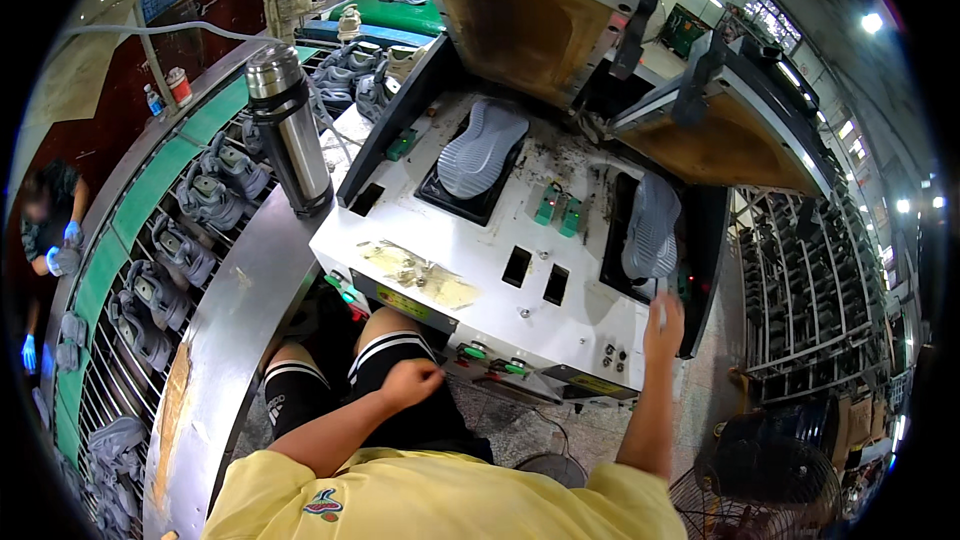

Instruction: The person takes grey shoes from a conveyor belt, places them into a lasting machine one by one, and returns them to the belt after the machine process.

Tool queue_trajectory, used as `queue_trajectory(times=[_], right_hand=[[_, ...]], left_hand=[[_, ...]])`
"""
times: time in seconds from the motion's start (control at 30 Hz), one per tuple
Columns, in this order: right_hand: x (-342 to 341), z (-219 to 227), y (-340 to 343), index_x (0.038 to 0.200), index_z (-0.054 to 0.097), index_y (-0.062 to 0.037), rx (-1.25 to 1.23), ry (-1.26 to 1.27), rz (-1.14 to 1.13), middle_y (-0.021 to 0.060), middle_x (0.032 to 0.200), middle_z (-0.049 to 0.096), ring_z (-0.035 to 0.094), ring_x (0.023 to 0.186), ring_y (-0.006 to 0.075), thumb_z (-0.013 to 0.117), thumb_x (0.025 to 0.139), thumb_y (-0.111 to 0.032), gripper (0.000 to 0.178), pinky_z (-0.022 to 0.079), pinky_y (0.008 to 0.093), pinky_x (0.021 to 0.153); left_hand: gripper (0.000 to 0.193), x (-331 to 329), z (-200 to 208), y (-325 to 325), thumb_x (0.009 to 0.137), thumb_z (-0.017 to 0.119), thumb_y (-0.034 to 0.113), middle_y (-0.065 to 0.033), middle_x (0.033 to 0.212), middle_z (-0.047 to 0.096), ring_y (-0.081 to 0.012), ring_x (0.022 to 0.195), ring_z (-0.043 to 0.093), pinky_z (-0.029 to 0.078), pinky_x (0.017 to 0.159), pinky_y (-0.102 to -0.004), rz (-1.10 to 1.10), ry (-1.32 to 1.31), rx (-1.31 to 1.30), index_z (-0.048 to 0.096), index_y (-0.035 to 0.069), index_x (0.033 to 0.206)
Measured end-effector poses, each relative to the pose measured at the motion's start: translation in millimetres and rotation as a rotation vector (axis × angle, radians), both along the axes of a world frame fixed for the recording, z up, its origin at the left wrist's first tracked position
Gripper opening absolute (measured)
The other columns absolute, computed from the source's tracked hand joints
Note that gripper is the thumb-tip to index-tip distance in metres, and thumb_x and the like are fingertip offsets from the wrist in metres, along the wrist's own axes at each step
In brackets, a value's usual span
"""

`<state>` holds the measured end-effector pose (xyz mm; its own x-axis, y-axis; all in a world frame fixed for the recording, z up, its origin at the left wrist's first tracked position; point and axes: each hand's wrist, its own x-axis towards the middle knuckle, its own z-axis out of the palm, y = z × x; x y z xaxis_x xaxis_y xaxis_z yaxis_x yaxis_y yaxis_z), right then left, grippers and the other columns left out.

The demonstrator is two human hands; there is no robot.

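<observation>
From where I stand, there is one view to tell, the one looking down from the head. The right hand (pixel 663 330) reaches over the front edge of a white-topped machine (pixel 590 325). Its fingers point away from the body, and I can't tell whether they are apart or pinching something, since they blur at the tips. Just beyond them lies the right grey sole (pixel 651 230), ridged and elongated, in a dark recess; whether the fingers touch it isn't clear.

The left hand (pixel 412 383) hangs before the machine, over the thigh, its fingers curled together in a loose fist. Well beyond those fingers, a little to their right, the left grey sole (pixel 483 150) rests on its own dark plate.

Farther out from the right fingers, two lids stand raised: the left lid (pixel 520 25) and the right lid (pixel 725 135), both brown inside. To the left of the left fingers curves a steel counter (pixel 225 325), with a steel flask (pixel 290 130) upright at its far end. Past the counter, grey shoes (pixel 183 250) sit on a barred conveyor (pixel 185 315). Farther left still, a co-worker (pixel 55 205) in blue gloves handles something grey. Right of the right fingers, well apart, stands a dark, loaded rack (pixel 810 290).
</observation>
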<state>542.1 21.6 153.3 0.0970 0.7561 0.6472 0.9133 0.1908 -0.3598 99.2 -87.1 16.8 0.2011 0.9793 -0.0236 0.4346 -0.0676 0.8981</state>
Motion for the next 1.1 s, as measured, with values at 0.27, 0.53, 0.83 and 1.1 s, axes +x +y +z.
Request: queue_trajectory(times=[0.27, 0.53, 0.83, 1.1], right_hand=[[9.9, -92.7, -165.2, 0.075, 0.05, -0.0111, 0.209, 1.58, -0.579, -0.0004, 0.065, 0.048, 0.043, 0.056, 0.011, 0.054, 0.09, -0.023, 0.02, 0.038, 0.0272, 0.055], [20.0, -139.8, -191.8, 0.063, 0.036, -0.0187, -0.058, 1.966, -0.406, -0.0061, 0.053, 0.03, 0.031, 0.044, 0.0109, 0.049, 0.09, -0.033, 0.034, 0.027, 0.0255, 0.042], [21.7, -126.9, -162.3, 0.065, 0.032, -0.018, 0.091, 1.784, -0.599, -0.004, 0.056, 0.033, 0.028, 0.046, 0.0094, 0.048, 0.09, -0.032, 0.033, 0.025, 0.0243, 0.044], [-156.8, -112.5, -159.6, 0.082, 0.055, -0.001, -0.356, 0.688, -0.215, 0.0066, 0.072, 0.053, 0.048, 0.064, 0.0162, 0.059, 0.079, -0.005, 0.007, 0.042, 0.0296, 0.061]], left_hand=[[0.03, 122.3, 2.0, 11.2, 0.09, 0.05, 0.03, -0.0207, 0.091, 0.064, -0.0396, 0.084, 0.061, 0.048, 0.073, -0.0456, -0.559, 0.057, -0.033, 0.065, 0.005, 0.099], [0.029, 122.1, -2.9, 26.9, 0.092, 0.049, 0.026, -0.0197, 0.093, 0.065, -0.0373, 0.087, 0.062, 0.048, 0.074, -0.0442, -0.535, 0.128, -0.022, 0.064, 0.003, 0.1], [0.031, 125.3, 16.4, 36.1, 0.094, 0.046, 0.029, -0.0198, 0.09, 0.065, -0.0406, 0.087, 0.06, 0.046, 0.076, -0.0471, -0.439, -0.007, -0.128, 0.064, 0.005, 0.1], [0.029, 22.2, 1.2, 12.1, 0.093, 0.05, 0.031, -0.0171, 0.079, 0.065, -0.0359, 0.077, 0.062, 0.048, 0.069, -0.041, -0.162, -0.111, -0.125, 0.066, 0.006, 0.092]])
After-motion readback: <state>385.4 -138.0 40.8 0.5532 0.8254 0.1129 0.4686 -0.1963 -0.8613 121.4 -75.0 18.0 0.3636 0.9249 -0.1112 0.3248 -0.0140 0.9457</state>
